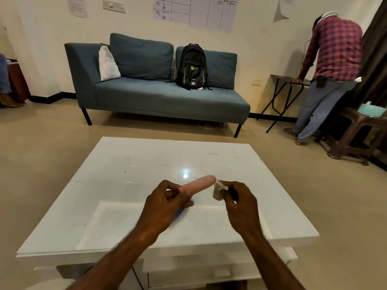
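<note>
My left hand (165,203) grips a smooth pink cylinder (201,183) with a rounded tip, held above the white glossy table (129,164) and pointing up to the right. A bit of blue shows under the left palm. My right hand (240,200) pinches a small crumpled beige cloth (218,190) that sits right beside the cylinder's tip. Whether cloth and tip touch, I cannot tell.
A blue sofa (167,97) with cushions, a white pillow and a black backpack (192,66) stands beyond the table. A person in a checked shirt (333,55) leans on a folding table at the right, near a brown stool (360,132). Bare floor surrounds the table.
</note>
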